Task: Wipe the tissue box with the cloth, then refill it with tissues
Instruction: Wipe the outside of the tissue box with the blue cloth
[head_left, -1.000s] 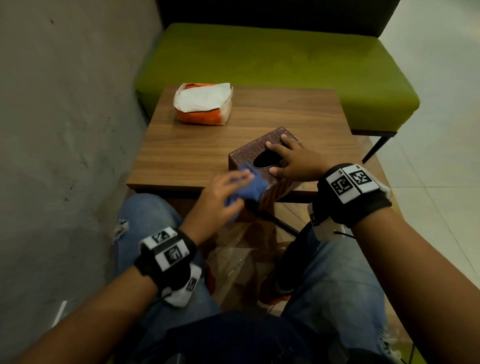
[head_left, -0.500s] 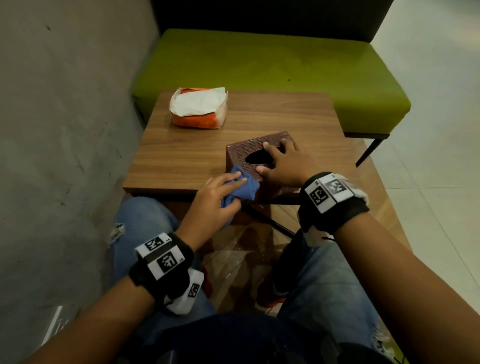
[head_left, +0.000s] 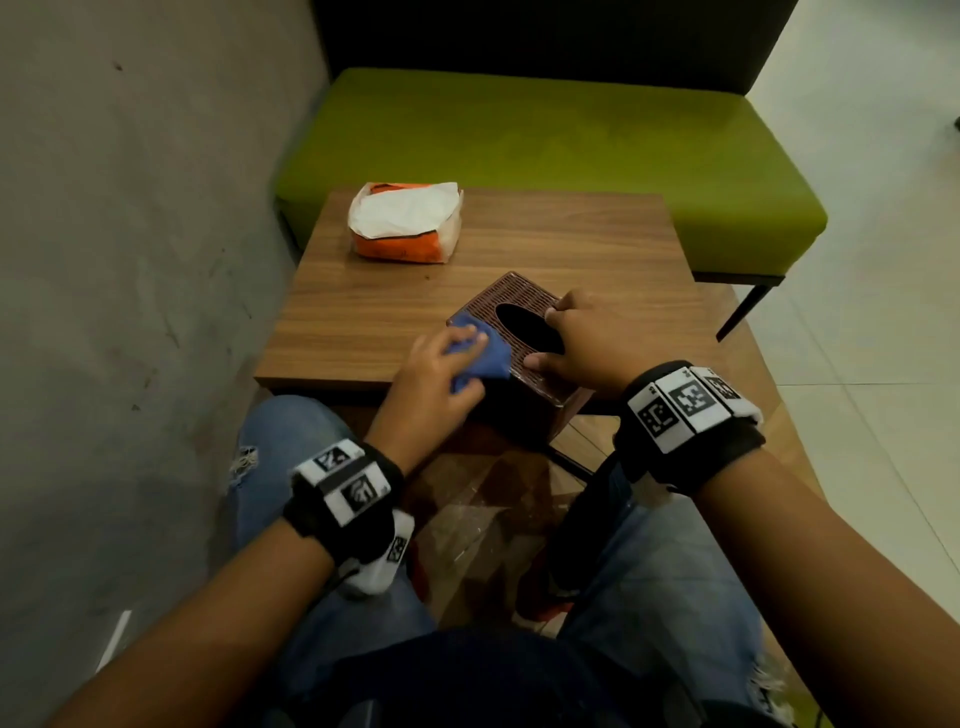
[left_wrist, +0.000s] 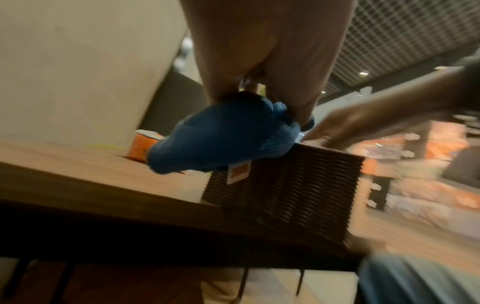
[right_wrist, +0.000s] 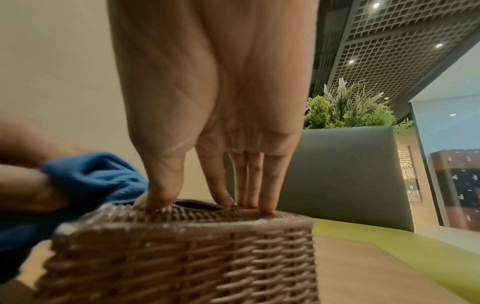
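A brown woven tissue box (head_left: 514, 301) (right_wrist: 182, 246) (left_wrist: 285, 185) with a dark oval slot stands at the near edge of the wooden table (head_left: 363, 312). My left hand (head_left: 441, 358) holds a bunched blue cloth (head_left: 483, 358) (left_wrist: 221, 139) (right_wrist: 88, 176) against the box's top left corner. My right hand (head_left: 587, 332) presses down on the lid with thumb and straight fingers (right_wrist: 244, 185) on either side of the slot. An orange and white pack of tissues (head_left: 405, 223) lies at the far left of the table.
A green bench (head_left: 571, 145) runs behind the table, and a grey wall (head_left: 130, 260) closes the left side. My knees in jeans (head_left: 675, 561) sit under the table's near edge. The box overhangs that edge slightly.
The left hand has carried the cloth up from the box's near left side onto its top left corner. The right hand has stayed pressed on the lid.
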